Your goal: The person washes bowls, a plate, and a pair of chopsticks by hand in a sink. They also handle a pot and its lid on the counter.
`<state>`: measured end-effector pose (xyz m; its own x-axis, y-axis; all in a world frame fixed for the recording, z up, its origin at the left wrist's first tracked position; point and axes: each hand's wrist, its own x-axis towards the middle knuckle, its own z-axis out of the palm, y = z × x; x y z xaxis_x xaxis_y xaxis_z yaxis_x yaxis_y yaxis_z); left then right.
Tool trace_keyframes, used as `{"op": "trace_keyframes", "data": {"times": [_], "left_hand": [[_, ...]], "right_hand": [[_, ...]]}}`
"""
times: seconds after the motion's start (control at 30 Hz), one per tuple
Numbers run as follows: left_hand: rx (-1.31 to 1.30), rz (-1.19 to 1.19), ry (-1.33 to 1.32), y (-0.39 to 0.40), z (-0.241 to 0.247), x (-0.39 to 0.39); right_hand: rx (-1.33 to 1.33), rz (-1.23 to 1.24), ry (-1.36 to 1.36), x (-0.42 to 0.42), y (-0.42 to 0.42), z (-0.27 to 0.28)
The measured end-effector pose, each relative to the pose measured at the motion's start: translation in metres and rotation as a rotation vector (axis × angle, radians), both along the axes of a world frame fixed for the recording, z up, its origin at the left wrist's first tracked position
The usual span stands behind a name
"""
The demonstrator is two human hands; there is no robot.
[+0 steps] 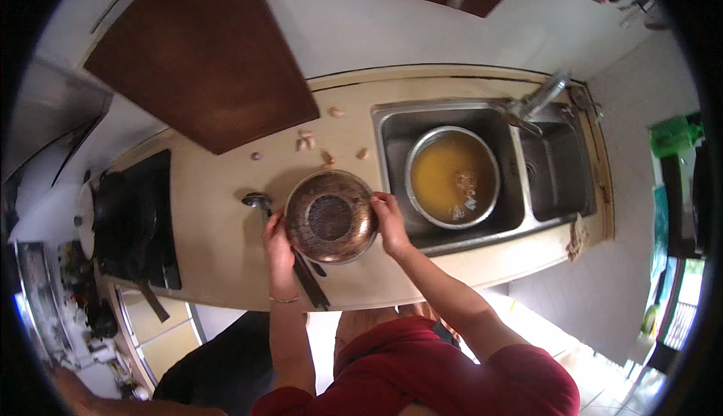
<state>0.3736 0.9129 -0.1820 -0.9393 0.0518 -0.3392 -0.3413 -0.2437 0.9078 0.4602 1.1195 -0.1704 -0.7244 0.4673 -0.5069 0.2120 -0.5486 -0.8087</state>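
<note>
My left hand [279, 249] and my right hand [391, 223] grip opposite sides of a round metal basin [303, 218] over the counter. A round mesh-like patch [331, 218] fills the middle of its shiny, brownish surface; whether I see its inside or its underside, I cannot tell. Partly hidden by the basin and my left hand is a ladle [257, 200]. Dark handles [309, 283] stick out below the basin towards the counter's front edge. Just beyond it lie small bulb pieces that look like garlic cloves [305, 140], and a small purplish one [256, 156].
Right of my hands, a double sink [452, 110] holds a metal bowl [414, 142] of cloudy yellow liquid with scraps. A faucet [545, 97] rises behind. A rag [577, 239] hangs at the front edge. Left are a wok [124, 224] on a cooktop and another person's arm [130, 406].
</note>
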Motion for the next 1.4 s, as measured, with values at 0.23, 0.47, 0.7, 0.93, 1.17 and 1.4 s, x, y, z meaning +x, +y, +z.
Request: {"op": "trace_keyframes", "data": {"times": [0.23,0.47,0.7,0.93,1.17,1.4], "left_hand": [[0.080,-0.077,-0.045,-0.017,0.000,-0.015],[-0.145,-0.153,0.043,-0.040,-0.006,-0.042],[-0.343,-0.170,0.134,-0.039,-0.002,-0.040],[-0.344,-0.201,0.099,-0.021,0.024,-0.025],[-0.775,0.044,0.158,-0.007,0.049,-0.002],[-0.816,0.392,0.275,0.016,0.070,0.042]], "right_hand": [[-0.063,-0.004,-0.015,0.017,-0.035,-0.004],[-0.051,0.006,0.039,0.030,-0.062,-0.007],[0.435,0.212,0.004,0.046,-0.027,0.002],[0.844,0.090,-0.171,0.074,0.097,-0.030],[1.225,0.719,-0.502,0.090,0.215,-0.069],[0.897,0.887,-0.004,0.038,0.241,0.025]]}}
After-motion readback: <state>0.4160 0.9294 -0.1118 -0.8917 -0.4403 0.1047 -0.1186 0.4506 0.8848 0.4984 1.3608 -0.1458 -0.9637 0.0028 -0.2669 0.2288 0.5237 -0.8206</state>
